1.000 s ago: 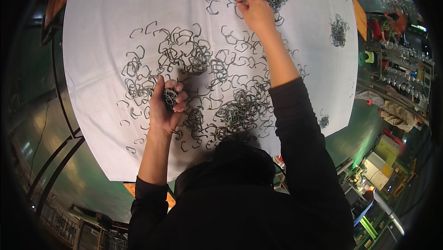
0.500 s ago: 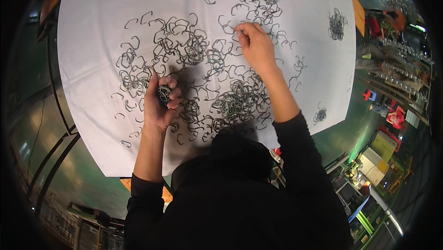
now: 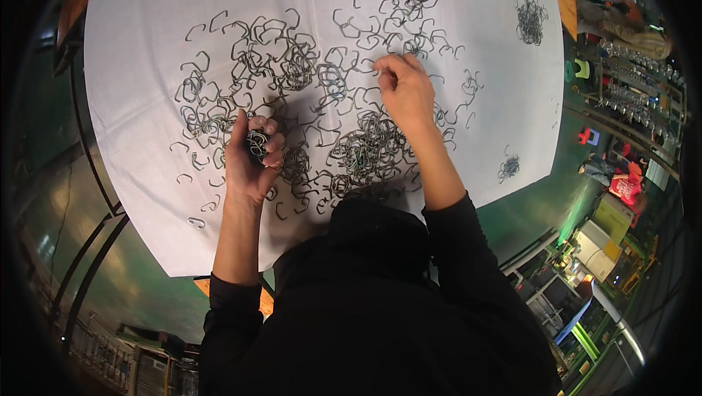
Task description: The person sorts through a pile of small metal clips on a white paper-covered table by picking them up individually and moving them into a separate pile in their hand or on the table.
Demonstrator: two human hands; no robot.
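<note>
The grip of the left hand (image 3: pixel 245 169) curls around a bunch of wire hooks (image 3: pixel 257 143), while whether the right hand (image 3: pixel 406 92) pinches one cannot be told, and tangled hooks (image 3: pixel 360 153) on the white-covered desk (image 3: pixel 142 140) could drag each other if pulled carelessly.

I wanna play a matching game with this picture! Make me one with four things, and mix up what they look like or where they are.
Things:
1. Left hand
2. Right hand
3. Table covering
4. Sleeves

Clues:
A. Black
B. Curled around a bunch of wire hooks
C. White, spread under the loose hooks
D. Higher up in the picture than the other hand

Right pairs: 1-B, 2-D, 3-C, 4-A
</note>
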